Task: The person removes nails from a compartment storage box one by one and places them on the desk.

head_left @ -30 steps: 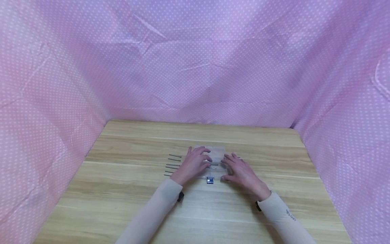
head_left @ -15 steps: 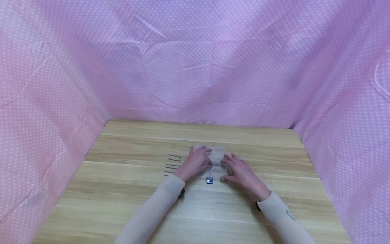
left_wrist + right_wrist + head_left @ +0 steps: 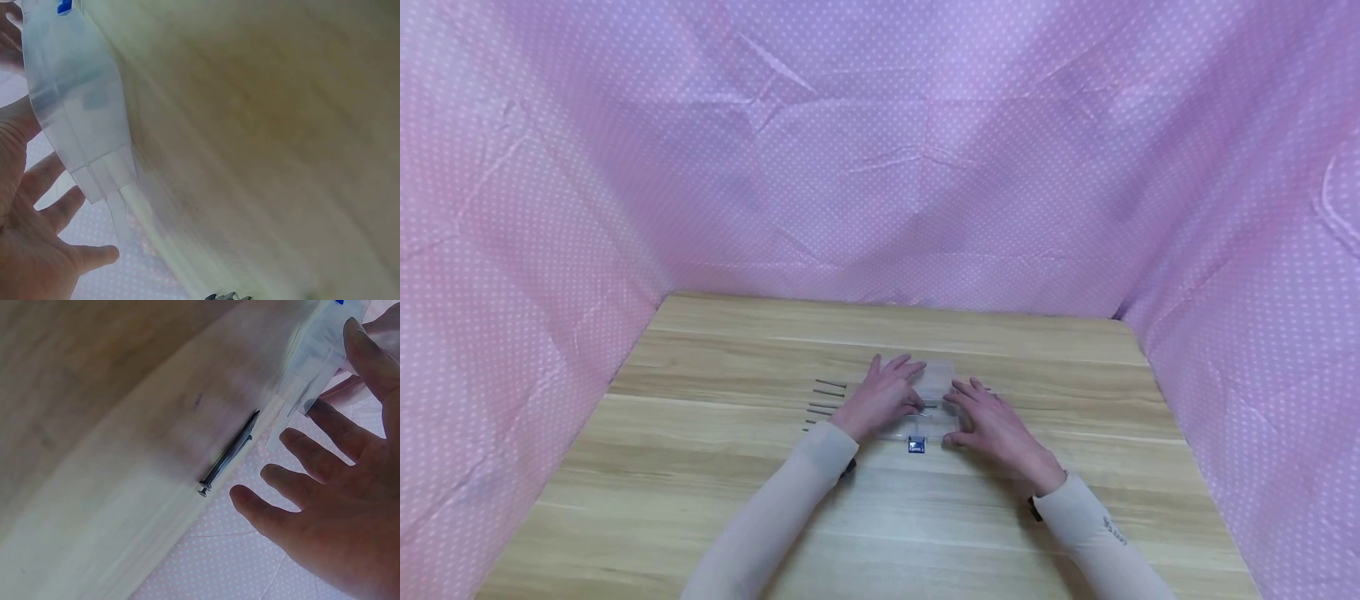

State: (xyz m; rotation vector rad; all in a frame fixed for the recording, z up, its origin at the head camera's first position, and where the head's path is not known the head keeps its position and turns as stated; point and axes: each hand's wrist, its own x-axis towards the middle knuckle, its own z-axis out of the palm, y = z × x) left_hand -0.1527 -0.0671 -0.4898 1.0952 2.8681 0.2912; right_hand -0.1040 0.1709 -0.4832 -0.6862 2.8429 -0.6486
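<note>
A clear plastic box (image 3: pixel 937 427) lies with its lid (image 3: pixel 936 377) folded back away from the person. Over its left part is my left hand (image 3: pixel 880 398), index finger bent toward the thumb; whether they pinch a nail is hidden. A nail (image 3: pixel 929 406) shows inside the box beside those fingertips. My right hand (image 3: pixel 996 421) rests at the box's right side, thumb near the front corner and index fingertip by the side wall. In the right wrist view its fingers (image 3: pixel 312 450) are spread and only gently bent.
Several nails (image 3: pixel 830 383) lie in a row on the wooden table (image 3: pixel 700 467) left of the box. More nails (image 3: pixel 228 453) lie beyond the right hand. A blue-and-white tag (image 3: pixel 916 445) sits at the box's front edge. Pink dotted cloth (image 3: pixel 880 208) surrounds the table.
My left hand has shifted slightly right and away from the person over the box, its index finger bending closer to the thumb. The right hand has stayed in place.
</note>
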